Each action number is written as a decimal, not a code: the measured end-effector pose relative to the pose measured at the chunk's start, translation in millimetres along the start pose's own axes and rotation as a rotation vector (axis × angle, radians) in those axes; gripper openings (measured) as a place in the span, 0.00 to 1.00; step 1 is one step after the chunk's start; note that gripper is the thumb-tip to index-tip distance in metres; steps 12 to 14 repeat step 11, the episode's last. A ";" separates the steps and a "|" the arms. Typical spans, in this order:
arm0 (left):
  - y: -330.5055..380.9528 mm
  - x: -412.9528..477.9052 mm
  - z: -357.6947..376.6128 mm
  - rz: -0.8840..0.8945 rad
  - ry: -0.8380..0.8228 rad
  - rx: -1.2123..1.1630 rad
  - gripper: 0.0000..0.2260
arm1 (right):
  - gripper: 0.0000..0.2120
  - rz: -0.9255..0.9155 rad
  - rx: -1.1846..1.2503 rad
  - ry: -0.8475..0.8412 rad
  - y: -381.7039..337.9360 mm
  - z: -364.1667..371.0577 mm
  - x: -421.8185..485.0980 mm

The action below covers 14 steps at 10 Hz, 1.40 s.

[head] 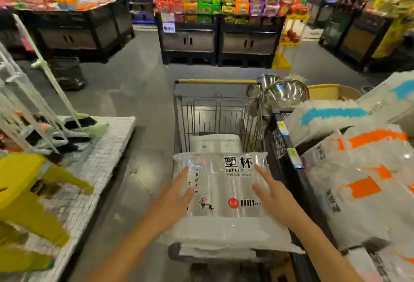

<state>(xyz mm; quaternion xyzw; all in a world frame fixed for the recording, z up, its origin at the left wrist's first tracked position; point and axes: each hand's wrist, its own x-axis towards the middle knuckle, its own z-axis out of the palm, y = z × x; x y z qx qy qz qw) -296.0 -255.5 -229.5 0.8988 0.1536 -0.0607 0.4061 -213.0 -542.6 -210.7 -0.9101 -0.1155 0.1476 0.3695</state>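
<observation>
A pack of plastic cups is held flat between two open hands over a shopping cart.

The shopping cart (pixel 217 113), a wire basket with a wooden-coloured handle bar at its far end, is taken as the landmark: at its near end the clear pack of plastic cups (pixel 224 187), printed "100 pcs", is laid across further white packs stacked in the basket. Just right of the cart, shelves of bagged goods with orange and blue stripes (pixel 358 169) are seen, and steel bowls (pixel 284 93) beyond them. Left of the cart, a yellow stool (pixel 29 192) is set on a low platform. On the pack, the left hand (pixel 177 196) is pressed against its left side and the right hand (pixel 271 194) against its right, fingers straight and spread, nothing being gripped.
</observation>
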 end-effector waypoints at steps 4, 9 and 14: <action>-85.9 98.2 111.0 -0.183 -0.168 -0.016 0.25 | 0.27 0.144 0.030 -0.081 138.6 117.3 95.9; -118.4 104.3 138.7 -0.194 -0.244 -0.114 0.26 | 0.26 0.222 -0.005 -0.094 144.0 145.5 88.2; -94.7 91.5 113.9 -0.245 -0.227 0.005 0.21 | 0.28 0.284 -0.221 -0.136 120.1 114.0 82.6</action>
